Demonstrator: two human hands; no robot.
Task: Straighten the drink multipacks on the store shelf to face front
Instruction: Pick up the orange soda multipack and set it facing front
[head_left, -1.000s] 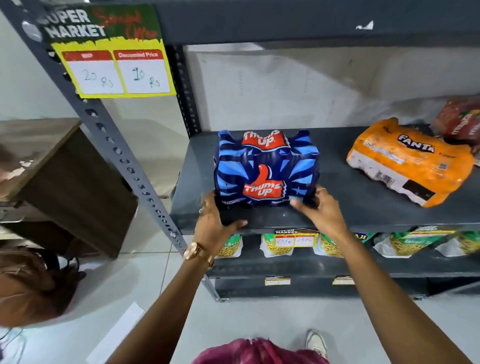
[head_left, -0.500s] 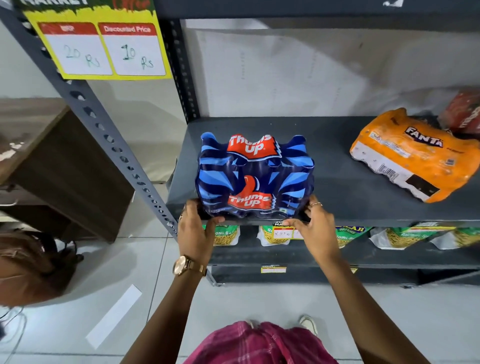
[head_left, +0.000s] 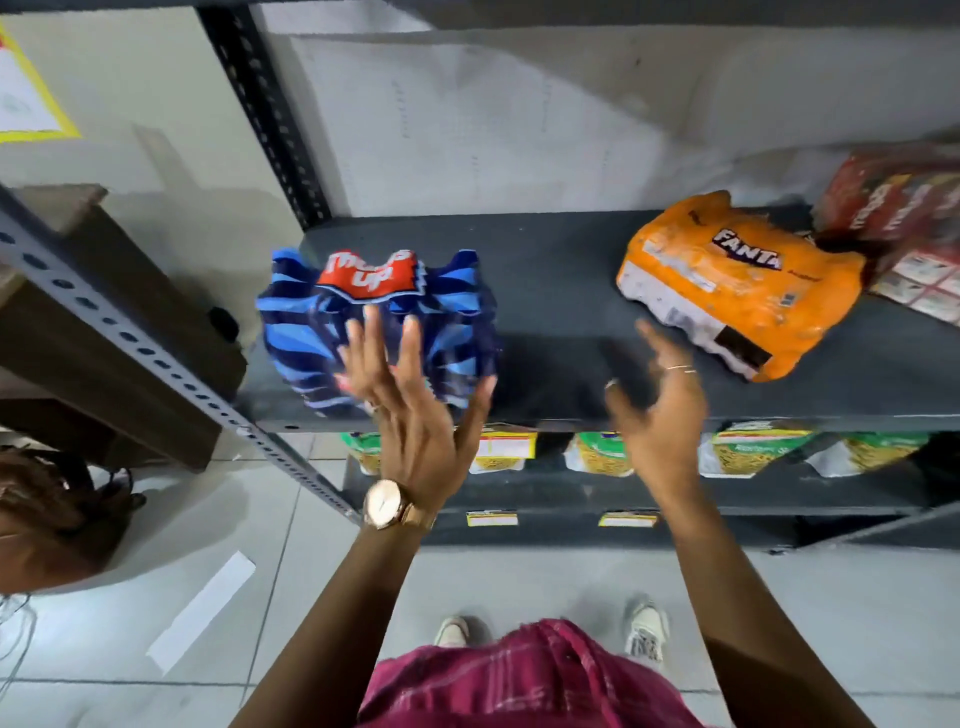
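While both hands hang spread and gripping nothing, the blue pack (head_left: 379, 332) stands upright at the shelf's (head_left: 561, 291) front edge, label forward. Left hand (head_left: 415, 410): fingers splayed, at 6 o'clock of it, overlapping its face. Right hand (head_left: 660, 410): fingers apart, at 8 o'clock of the orange pack (head_left: 737, 280), which lies skewed.
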